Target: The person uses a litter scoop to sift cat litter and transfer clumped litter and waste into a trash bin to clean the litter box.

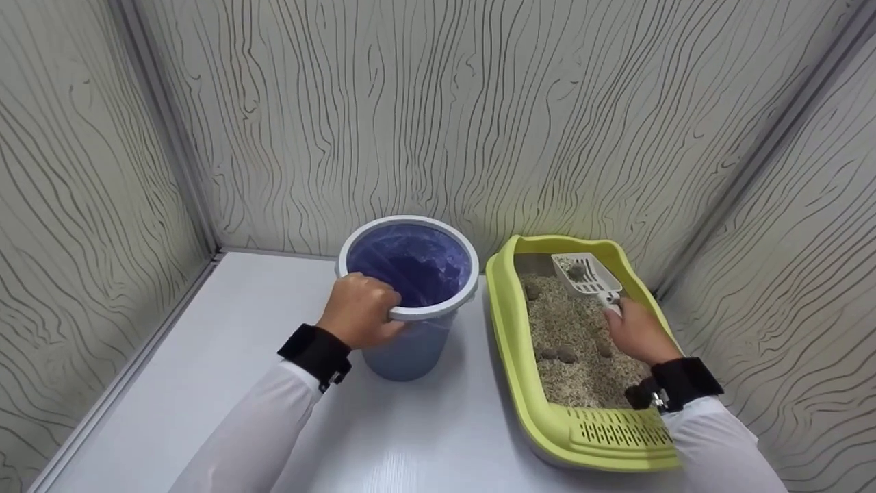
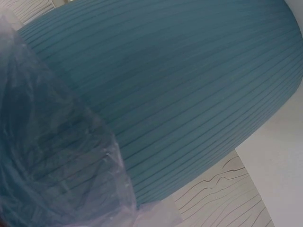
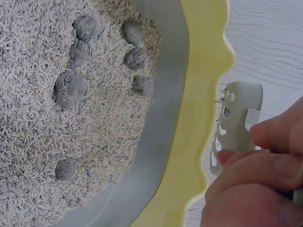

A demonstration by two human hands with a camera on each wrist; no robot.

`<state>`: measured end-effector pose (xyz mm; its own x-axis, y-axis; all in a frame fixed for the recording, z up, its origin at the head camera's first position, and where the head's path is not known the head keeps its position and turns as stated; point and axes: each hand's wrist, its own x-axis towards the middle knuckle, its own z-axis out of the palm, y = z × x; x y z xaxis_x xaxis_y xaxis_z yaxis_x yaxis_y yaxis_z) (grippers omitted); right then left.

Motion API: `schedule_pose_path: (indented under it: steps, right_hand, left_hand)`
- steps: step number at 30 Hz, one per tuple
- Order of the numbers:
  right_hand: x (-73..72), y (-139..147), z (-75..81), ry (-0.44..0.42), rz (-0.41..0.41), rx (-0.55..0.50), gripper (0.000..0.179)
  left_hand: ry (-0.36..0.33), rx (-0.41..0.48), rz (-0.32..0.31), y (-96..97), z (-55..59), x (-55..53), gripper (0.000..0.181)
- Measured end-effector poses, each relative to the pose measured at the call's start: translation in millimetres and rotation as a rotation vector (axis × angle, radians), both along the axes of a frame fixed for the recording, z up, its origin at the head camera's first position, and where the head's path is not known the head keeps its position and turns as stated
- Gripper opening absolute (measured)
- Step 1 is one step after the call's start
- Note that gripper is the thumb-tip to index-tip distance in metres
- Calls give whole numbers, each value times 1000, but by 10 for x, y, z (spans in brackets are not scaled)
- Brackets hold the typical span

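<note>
My left hand [image 1: 359, 311] grips the near-left rim of a blue-grey trash bin [image 1: 404, 356] with its fingers over the white ring. A thin purple-looking bag [image 1: 376, 257] lines the bin; in the left wrist view the liner [image 2: 61, 161] hangs down over the ribbed wall [image 2: 180, 85]. The handle of a white slotted litter scoop [image 1: 606, 279] is held in my right hand [image 1: 640, 332], above the far part of a yellow-green litter box [image 1: 510, 329]. A grey clump [image 1: 577, 272] and some bits lie in the scoop. The right wrist view shows the scoop [image 3: 239, 113] from its slotted side, fingers around the handle.
Pale pellet litter [image 1: 588, 373] fills the box, with several grey clumps [image 3: 70, 89] on it. A slotted step [image 1: 619, 431] forms the box's near end. Bin and box stand side by side on a white table [image 1: 226, 356], enclosed by wood-grain panels [image 1: 410, 123] behind and at both sides.
</note>
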<state>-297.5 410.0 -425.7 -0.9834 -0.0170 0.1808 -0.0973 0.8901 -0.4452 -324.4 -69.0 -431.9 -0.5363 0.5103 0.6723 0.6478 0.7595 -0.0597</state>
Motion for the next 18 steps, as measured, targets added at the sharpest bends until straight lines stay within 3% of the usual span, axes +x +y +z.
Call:
schedule_pose_path:
  steps: [8,18]
  right_hand:
    - [93,-51,56,-25,6,-12,21]
    - [137,-62,-21,-131,21,-52,25]
  left_hand:
    - [11,3,-9,9,1,-11,48]
    - [9,-3,-16,-2,9,-8,47]
